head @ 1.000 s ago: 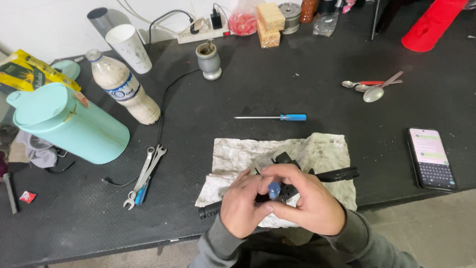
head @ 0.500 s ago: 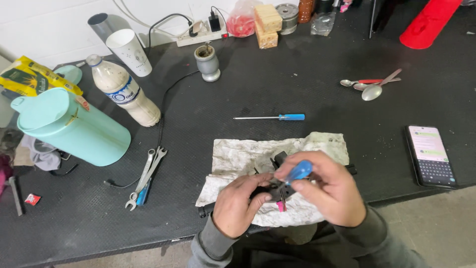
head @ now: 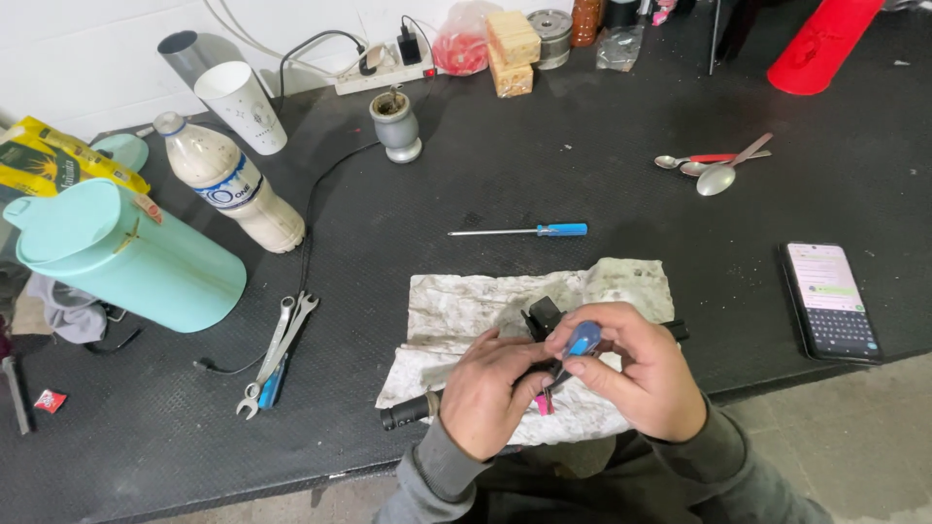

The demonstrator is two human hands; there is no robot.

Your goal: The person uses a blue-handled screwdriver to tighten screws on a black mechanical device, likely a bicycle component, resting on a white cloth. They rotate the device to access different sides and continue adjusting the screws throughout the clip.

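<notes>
with the left hand (head: 490,393) clamped on the black part (head: 540,320) over the stained cloth (head: 456,312) at the desk (head: 582,116) edge, the right hand's (head: 646,378) grip pinches the blue-handled tool (head: 581,340); best keep it square to the part, press lightly.

This looks like a small workshop where repair work goes on beside everyday clutter. A black rubber-matted tabletop (head: 602,175) stands against a white wall and carries hand tools: a blue-handled screwdriver (head: 519,231), a bundle of wrenches (head: 277,349) and a stained work rag (head: 505,311) spread under a black mechanical part (head: 542,318). A power strip (head: 383,73) with plugged cables lies at the wall, and a bare concrete floor (head: 854,446) shows below the tabletop's edge.
</notes>
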